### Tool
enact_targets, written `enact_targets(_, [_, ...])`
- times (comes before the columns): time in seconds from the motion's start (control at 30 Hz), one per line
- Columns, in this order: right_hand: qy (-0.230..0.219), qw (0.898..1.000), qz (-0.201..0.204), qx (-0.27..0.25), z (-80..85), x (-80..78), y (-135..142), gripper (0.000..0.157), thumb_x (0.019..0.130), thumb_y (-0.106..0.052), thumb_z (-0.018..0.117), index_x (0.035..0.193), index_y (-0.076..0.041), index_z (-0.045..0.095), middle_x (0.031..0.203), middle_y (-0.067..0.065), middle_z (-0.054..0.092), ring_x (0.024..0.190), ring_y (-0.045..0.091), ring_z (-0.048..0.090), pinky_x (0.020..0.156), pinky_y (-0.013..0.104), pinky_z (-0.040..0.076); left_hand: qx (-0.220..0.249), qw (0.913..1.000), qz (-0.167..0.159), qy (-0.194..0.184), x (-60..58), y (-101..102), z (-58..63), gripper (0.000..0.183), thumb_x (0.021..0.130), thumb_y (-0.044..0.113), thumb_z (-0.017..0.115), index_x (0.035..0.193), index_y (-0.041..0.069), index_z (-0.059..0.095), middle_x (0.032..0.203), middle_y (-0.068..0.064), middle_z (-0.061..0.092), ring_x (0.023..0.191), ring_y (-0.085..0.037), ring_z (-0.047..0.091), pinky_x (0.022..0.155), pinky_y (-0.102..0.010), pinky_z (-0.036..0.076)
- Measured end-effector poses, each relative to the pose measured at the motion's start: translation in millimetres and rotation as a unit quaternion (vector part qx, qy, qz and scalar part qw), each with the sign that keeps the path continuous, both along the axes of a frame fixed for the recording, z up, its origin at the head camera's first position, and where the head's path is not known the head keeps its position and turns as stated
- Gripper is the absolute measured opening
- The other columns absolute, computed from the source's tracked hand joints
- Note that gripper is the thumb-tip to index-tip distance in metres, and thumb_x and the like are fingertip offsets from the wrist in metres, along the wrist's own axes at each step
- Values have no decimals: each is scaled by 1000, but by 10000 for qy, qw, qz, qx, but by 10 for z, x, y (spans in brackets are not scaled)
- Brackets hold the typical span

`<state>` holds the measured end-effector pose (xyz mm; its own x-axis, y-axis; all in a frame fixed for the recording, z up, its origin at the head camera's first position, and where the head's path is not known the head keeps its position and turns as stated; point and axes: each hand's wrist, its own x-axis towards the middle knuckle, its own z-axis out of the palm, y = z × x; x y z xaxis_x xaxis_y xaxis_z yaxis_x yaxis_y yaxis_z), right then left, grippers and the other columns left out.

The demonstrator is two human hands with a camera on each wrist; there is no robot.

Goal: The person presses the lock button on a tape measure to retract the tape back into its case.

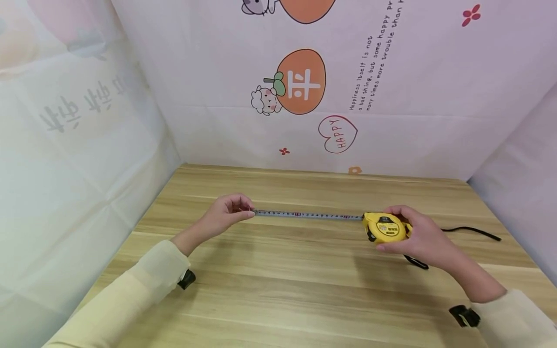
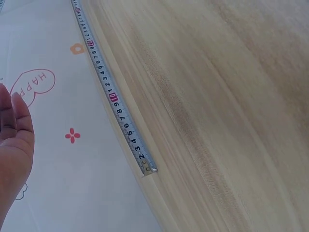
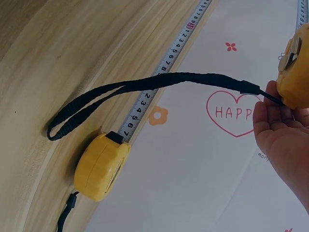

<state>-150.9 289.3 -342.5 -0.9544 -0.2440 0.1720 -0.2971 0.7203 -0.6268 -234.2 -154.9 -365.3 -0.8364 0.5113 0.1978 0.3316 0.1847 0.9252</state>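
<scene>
In the head view my left hand [image 1: 224, 215] pinches the free end of a steel tape blade [image 1: 309, 215]. The blade runs across to a yellow tape measure [image 1: 385, 228], gripped around its case by my right hand [image 1: 424, 241]. A black wrist strap [image 3: 186, 77] trails from this tape measure in the right wrist view. A second yellow tape measure [image 3: 102, 166] lies on the table there, its blade [image 2: 118, 104] drawn out along the back edge. The head view hides most of this second one behind the held one. Left fingertips are partly cut off in the left wrist view.
The wood-grain table [image 1: 278, 290] meets a white printed cloth [image 1: 226, 111] at its back edge. More cloth hangs at the left and right sides. A black strap [image 1: 474, 229] lies on the table right of my right hand.
</scene>
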Motion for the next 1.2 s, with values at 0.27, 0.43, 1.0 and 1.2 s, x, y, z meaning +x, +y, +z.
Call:
enact_targets(0.27, [-14,9999,61,-81,-9,-16,-26,74,71,-29,89,127,-1,49,114,14,57,94,27,54,70,26,51,3,10000,16,-46,7,24,11,14,94,12,66,103,1,64,99,-11,62,90,-31,58,75,-30,52])
enact_targets(0.43, [-29,9999,76,-115,-12,-17,-42,73,72,-28,89,127,-2,49,114,14,57,92,27,55,69,27,52,13,10000,-15,-32,-4,35,-8,15,94,13,66,104,2,64,100,-11,62,91,-34,58,76,-30,52])
enact_targets(1.0, [52,9999,82,-134,-27,-34,-92,73,70,-31,89,126,-4,51,116,13,57,92,26,56,68,27,52,7,10000,26,59,24,87,-7,13,93,9,66,103,1,64,98,-11,63,88,-30,59,73,-29,52])
enact_targets(1.2, [16,9998,78,-172,-15,-37,-115,75,70,-34,89,126,-4,51,117,12,57,95,27,55,69,27,51,50,10000,-8,29,10,105,-20,13,94,9,66,103,0,64,97,-10,63,91,-39,58,74,-29,52])
